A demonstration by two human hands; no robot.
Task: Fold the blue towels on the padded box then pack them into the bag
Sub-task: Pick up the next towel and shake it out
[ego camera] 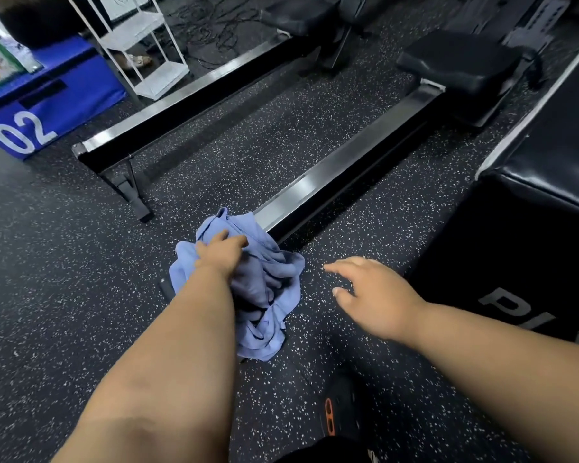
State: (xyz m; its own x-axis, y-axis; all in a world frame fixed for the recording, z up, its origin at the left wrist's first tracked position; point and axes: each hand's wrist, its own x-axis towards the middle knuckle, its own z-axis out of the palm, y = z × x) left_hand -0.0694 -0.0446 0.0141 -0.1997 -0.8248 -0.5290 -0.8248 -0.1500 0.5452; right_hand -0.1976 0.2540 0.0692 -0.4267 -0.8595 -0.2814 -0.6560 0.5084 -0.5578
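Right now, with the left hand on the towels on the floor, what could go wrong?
1. The left hand grips only part of the crumpled blue towels; loose folds may drag on the speckled floor or drop.
2. The bundle lies against the metal rail; cloth might snag there.

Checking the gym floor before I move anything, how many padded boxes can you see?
2. A blue padded box marked 02 sits at far left; a black padded box stands at right, beside the right hand. Others may lie outside the view.
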